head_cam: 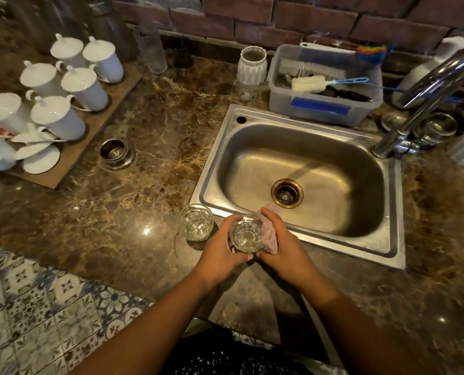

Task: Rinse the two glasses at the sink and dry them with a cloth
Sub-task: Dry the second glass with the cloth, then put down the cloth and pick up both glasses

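The left hand was curled round one glass, gripping it from the left with its mouth tipped up toward the camera. It was held just above the near-left corner of the sink. The right hand gripped a pink cloth and pressed it against the right side of that glass, fingers wrapped over the cloth. The two hands met beneath the glass.

The second glass stood upright on the counter, just left of the sink's near-left corner and close beside the held glass. Whether they touched could not be told.

The drain sat low in the sink's basin. The tap rose from the sink's far-right corner. A clear tub of brushes stood on the counter right behind the sink, with a white ribbed vase to its left. Well to the left of the sink, lidded white cups stood on a board. Between that board and the sink, a metal ring was set into the counter.
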{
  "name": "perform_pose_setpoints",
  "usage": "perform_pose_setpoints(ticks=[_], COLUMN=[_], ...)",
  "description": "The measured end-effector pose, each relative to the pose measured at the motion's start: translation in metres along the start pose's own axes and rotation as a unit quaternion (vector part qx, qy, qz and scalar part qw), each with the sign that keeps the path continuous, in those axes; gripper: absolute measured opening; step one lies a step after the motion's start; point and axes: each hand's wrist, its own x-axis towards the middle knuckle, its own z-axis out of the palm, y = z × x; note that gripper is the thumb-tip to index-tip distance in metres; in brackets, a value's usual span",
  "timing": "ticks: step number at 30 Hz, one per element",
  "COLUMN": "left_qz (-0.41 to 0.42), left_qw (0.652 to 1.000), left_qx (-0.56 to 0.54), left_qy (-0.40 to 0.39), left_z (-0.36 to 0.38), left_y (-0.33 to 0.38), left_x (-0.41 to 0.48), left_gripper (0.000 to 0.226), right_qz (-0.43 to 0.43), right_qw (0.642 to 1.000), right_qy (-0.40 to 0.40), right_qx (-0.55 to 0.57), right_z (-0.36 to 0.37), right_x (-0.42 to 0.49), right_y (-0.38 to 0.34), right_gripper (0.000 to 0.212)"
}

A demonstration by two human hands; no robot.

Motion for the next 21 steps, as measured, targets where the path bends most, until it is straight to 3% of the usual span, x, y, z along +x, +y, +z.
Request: perform_pose_setpoints(ticks=[7, 14, 17, 19, 21], left_qz=[0.012, -0.056, -0.093, -0.107, -0.102], left_qw=[1.0, 0.996, 0.985, 0.986, 0.991], left_qx=[0.017, 0.019, 0.06, 0.066, 0.033], left_qy=[-0.006, 0.062, 0.13, 0.111, 0.073], left_z=[-0.003, 0.009, 0.023, 0.034, 0.053], left_y=[-0.004, -0.019, -0.022, -0.023, -0.006], left_x=[0.003, -0.02, -0.047, -0.058, -0.063], left_gripper=[0.083, 0.088, 0.052, 0.024, 0.026], right_qz=[-0.006, 0.078, 0.106, 0.133, 0.16], right_qw=[1.0, 0.978, 0.971, 0.963, 0.942], right_qy=[0.016, 0.104, 0.099, 0.08, 0.058], right_qx=[0.001, 0.164, 0.192, 0.218, 0.289], right_z=[0.003, -0.023, -0.044, -0.058, -0.07], right_x=[0.002, -0.03, -0.047, -0.059, -0.074], right_y=[0.007, 0.003, 0.01, 0.016, 0.024], right_gripper=[0.09, 0.093, 0.09, 0.067, 0.054])
